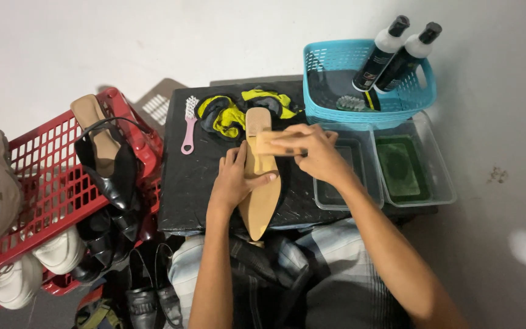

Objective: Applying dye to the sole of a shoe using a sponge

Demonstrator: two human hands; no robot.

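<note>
**op:** While I'm watching remotely, I see a black scuffed desk (190, 183) against a pale wall, with a red plastic crate (44, 183) of shoes beside it.

**reply:** And the hands?

**op:** Left hand (234, 180) lies flat on the tan, pointed shoe sole (262, 201), fingers spread. Right hand (315, 152) has its fingers clamped on a small brush (269, 141) at the heel end.

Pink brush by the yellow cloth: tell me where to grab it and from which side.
Grip the pink brush by its slim handle, the near end with the loop, coming from above on the left. It lies flat on the black board, bristle head far, and the left hand is nearest.
</note>
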